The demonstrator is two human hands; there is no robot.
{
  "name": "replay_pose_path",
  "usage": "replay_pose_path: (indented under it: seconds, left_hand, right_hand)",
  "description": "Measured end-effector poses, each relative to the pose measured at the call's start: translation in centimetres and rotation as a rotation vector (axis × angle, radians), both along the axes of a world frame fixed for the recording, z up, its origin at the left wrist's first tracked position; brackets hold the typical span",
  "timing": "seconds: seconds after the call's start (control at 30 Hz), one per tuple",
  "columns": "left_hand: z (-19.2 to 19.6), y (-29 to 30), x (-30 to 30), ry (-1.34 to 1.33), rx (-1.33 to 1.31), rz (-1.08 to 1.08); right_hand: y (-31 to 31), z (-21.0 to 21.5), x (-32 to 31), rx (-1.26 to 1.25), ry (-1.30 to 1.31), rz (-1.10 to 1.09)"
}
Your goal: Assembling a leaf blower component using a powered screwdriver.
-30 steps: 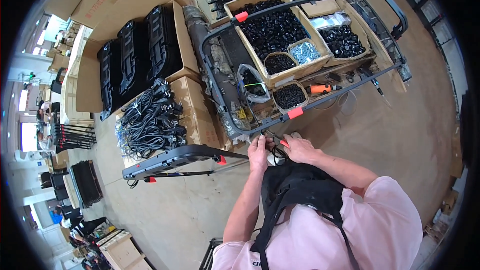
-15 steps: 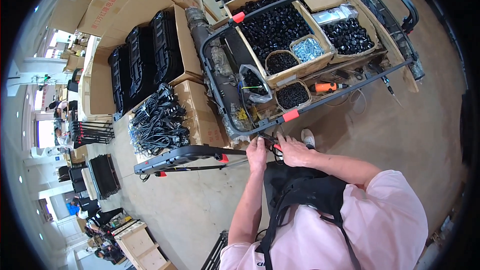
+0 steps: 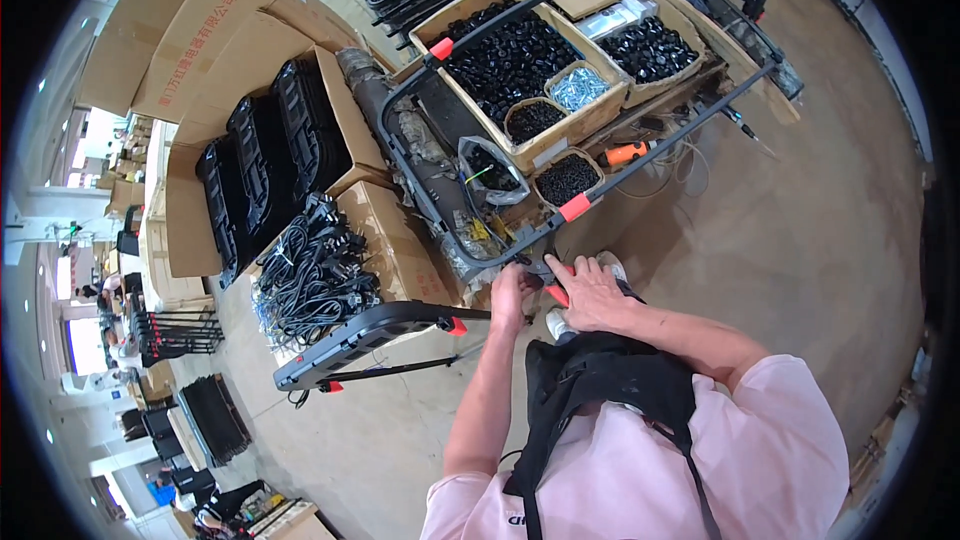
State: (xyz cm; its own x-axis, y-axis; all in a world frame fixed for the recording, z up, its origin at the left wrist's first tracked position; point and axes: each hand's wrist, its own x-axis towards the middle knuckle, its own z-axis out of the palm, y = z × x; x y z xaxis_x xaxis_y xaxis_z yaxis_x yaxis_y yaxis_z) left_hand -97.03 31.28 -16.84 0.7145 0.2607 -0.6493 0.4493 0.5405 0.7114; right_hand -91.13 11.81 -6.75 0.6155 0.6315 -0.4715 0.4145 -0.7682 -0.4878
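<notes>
The left hand [image 3: 512, 296] is curled around the lower end of a dark grey tubular metal frame [image 3: 400, 130], where the tube bends near a small red plastic clip [image 3: 556, 296]. The right hand [image 3: 590, 292] lies flat over that same joint with the fingers spread, touching the clip and the tube; whether it grips anything cannot be told, since the palm hides the part beneath. Both hands sit close together, just in front of the person's black chest harness [image 3: 600, 390].

The frame runs up and away from the hands in two long bars. An orange-red sleeve [image 3: 574, 207] sits on the right-hand bar just beyond the right hand, and another [image 3: 437, 48] marks the far bar.

Beyond the hands, under the frame, stands a cardboard tray of black plastic parts [image 3: 510, 60]. Beside it are a small tub of silver screws [image 3: 578, 88], two round tubs of small black parts [image 3: 566, 180], and an orange-handled tool [image 3: 627, 153].

To the left of the left hand, a flat black panel with red end caps [image 3: 360, 335] lies level. Further left, a heap of black power cables [image 3: 312, 275] rests on a brown cardboard box [image 3: 395, 240]. Open cartons holding upright black moulded panels [image 3: 265, 155] stand beyond the cables. The floor [image 3: 800, 240] to the right of the right hand is bare concrete.
</notes>
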Motion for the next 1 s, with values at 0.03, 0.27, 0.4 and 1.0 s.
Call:
replay_pose_path:
  seconds: [0.03,0.27,0.4,1.0]
  left_hand:
    - [0.7,0.0,0.5,-0.001,-0.008,-0.019]
    - [1.1,0.8,1.1,-0.028,0.165,-0.184]
    - [1.5,1.3,0.9,-0.053,-0.03,-0.184]
    - [4.8,6.7,7.6,-0.227,1.556,-0.723]
  right_hand:
    - [0.0,-0.2,-0.7,0.003,-0.031,-0.041]
    - [1.4,-0.8,-4.0,0.04,-0.175,-0.185]
    - [1.5,-1.3,-5.1,0.045,-0.264,-0.217]
    - [4.1,-1.1,-7.3,0.075,-0.34,-0.303]
